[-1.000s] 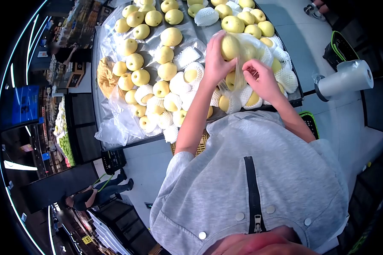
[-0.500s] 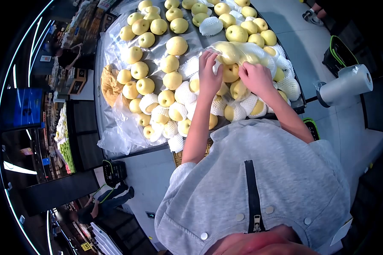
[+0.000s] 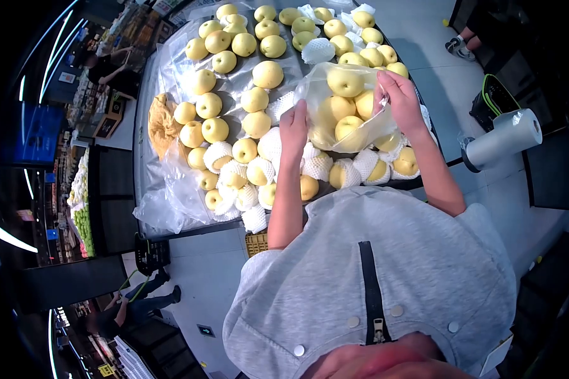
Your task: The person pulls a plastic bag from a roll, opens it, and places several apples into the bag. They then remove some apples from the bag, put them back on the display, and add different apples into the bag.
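A clear plastic bag (image 3: 374,129) with several round yellow pears inside lies mouth-up on the heap of fruit. My right hand (image 3: 400,101) pinches the bag's rim at its upper right. My left hand (image 3: 294,129) is closed on the opposite edge, fingers pointing away from me. Between the hands the mouth spreads wide, and the bagged pears (image 3: 345,81) show through it. Around the bag are loose yellow pears (image 3: 268,74) and pears in white foam nets (image 3: 260,171). An unoccupied-looking foam net (image 3: 318,51) rests just beyond the bag.
A roll of plastic bags (image 3: 506,140) stands at the display's right side. Crumpled clear plastic (image 3: 171,205) and a yellow-brown cloth-like bundle (image 3: 163,126) lie at the left. Black baskets (image 3: 501,101) are on the right. Another person (image 3: 136,300) is at lower left.
The bag's mouth has been pulled wide, exposing the pears inside. My right hand has moved up and right with the rim; my left hand has shifted left and slightly down.
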The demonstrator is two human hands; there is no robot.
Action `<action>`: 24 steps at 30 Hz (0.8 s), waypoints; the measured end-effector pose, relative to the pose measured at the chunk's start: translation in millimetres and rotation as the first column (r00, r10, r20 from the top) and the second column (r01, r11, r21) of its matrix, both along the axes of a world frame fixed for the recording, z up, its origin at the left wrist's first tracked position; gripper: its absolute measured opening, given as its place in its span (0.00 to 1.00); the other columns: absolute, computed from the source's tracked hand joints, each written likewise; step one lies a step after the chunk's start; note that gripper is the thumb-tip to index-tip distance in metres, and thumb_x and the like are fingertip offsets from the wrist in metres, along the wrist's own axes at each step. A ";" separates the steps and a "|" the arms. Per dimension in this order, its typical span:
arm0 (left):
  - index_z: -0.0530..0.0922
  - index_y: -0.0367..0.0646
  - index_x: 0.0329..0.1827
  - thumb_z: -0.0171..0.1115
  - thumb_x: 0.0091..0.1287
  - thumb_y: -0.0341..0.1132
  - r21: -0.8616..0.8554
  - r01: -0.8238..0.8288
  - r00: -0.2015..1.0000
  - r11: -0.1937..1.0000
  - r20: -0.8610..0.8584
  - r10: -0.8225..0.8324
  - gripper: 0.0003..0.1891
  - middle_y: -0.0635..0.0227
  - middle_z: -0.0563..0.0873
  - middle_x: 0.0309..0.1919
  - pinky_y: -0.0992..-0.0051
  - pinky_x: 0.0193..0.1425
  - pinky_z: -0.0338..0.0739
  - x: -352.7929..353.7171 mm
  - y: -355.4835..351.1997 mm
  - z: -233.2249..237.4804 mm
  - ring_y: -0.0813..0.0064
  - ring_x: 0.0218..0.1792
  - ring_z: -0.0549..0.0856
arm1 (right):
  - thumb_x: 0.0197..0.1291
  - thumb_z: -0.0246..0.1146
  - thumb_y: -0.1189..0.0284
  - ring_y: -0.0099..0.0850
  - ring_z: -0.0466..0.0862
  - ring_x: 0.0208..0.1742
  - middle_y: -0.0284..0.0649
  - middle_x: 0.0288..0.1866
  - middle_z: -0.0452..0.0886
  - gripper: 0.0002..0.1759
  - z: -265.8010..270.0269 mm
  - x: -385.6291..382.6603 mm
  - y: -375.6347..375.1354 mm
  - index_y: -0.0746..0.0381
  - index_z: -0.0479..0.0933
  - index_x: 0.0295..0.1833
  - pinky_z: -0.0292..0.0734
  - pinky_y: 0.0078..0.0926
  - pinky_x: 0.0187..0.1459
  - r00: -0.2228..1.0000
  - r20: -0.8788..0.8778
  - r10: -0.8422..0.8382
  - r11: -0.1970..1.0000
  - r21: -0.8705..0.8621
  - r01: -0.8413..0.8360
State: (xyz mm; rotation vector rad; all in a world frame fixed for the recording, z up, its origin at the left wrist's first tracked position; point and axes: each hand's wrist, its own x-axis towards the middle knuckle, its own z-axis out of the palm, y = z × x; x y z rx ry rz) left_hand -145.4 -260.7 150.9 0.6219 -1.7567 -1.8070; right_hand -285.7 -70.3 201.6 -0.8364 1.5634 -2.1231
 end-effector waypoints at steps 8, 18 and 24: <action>0.70 0.44 0.20 0.52 0.78 0.45 -0.066 0.083 0.987 0.994 -0.134 -0.091 0.25 0.77 0.71 0.16 0.80 0.22 0.59 -12.1 2.7 34.4 0.86 0.18 0.67 | 0.73 0.56 0.65 0.21 0.69 0.18 0.30 0.19 0.69 0.19 9.1 -51.5 40.2 0.56 0.65 0.26 0.64 0.20 0.23 0.963 0.212 -0.168 0.973 -0.123 0.197; 0.73 0.45 0.20 0.57 0.75 0.44 0.021 0.149 0.980 0.989 -0.140 -0.145 0.23 0.77 0.71 0.16 0.82 0.23 0.62 -7.8 10.4 40.2 0.85 0.18 0.68 | 0.75 0.55 0.65 0.20 0.69 0.23 0.29 0.23 0.69 0.18 12.4 -46.2 53.1 0.57 0.65 0.29 0.66 0.20 0.27 0.945 0.253 -0.208 0.950 -0.178 0.257; 0.70 0.43 0.17 0.56 0.76 0.44 0.024 0.098 0.978 0.995 -0.188 -0.092 0.25 0.76 0.71 0.14 0.80 0.22 0.61 -25.7 4.9 33.0 0.85 0.16 0.67 | 0.74 0.56 0.64 0.22 0.70 0.20 0.31 0.21 0.70 0.19 4.6 -84.6 33.2 0.58 0.68 0.27 0.67 0.20 0.26 0.964 0.109 -0.243 0.964 -0.085 0.253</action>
